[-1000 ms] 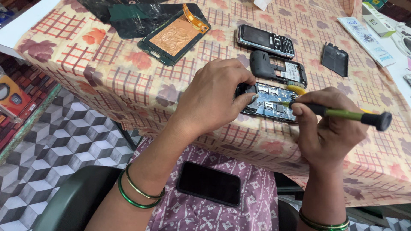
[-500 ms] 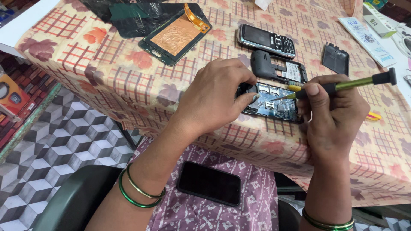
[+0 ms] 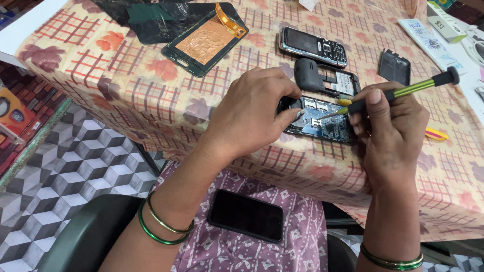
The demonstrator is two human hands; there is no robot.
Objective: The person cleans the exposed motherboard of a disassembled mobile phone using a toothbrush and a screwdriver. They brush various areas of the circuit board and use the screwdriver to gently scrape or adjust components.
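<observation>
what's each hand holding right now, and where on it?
Right hand grips the green screwdriver at the black collar near its tip. Left hand pins the opened phone's circuit board by its left end, on the table.

Bright, even daylight fills the frame, strongest at the upper right, where the white bench edge nearly washes out. Shadows are soft: a faint one lies under the hands at centre. The dark phone on the lap shows a dull sheen. Focus is sharp at centre; the lower corners blur slightly.
</observation>
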